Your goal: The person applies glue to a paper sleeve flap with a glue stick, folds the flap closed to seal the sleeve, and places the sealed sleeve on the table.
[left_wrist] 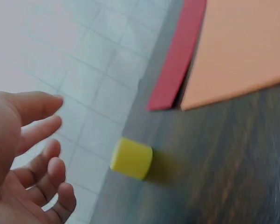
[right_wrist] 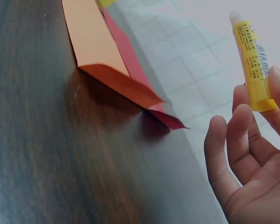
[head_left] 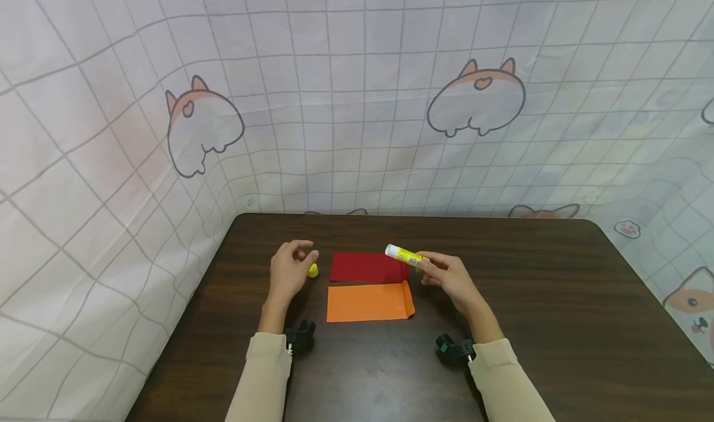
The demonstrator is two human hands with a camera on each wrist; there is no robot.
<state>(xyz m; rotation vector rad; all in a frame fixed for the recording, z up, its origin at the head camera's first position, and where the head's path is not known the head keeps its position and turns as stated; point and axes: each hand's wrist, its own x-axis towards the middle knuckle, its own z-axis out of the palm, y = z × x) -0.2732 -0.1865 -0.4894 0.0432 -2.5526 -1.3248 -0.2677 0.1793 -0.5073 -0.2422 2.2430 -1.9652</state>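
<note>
Between thumb and fingers my right hand (head_left: 449, 277) pinches a yellow glue stick (head_left: 406, 256) near its base, its uncapped white end tilted up to the left. The right wrist view shows the glue stick (right_wrist: 252, 65) with printed text and a barcode. My left hand (head_left: 288, 270) hovers beside the yellow cap (head_left: 313, 271), fingers loosely bent and holding nothing. In the left wrist view the cap (left_wrist: 132, 158) stands on the table, apart from the fingers. An orange envelope (head_left: 365, 303) lies in front of a red envelope (head_left: 359, 268); the orange one's right-hand flap is raised.
The dark wooden table (head_left: 558, 298) has its far edge against a white grid-patterned curtain (head_left: 346, 100) with cartoon animals. A black wrist device (head_left: 301, 337) sits on the left wrist, and another black device (head_left: 454, 349) on the right.
</note>
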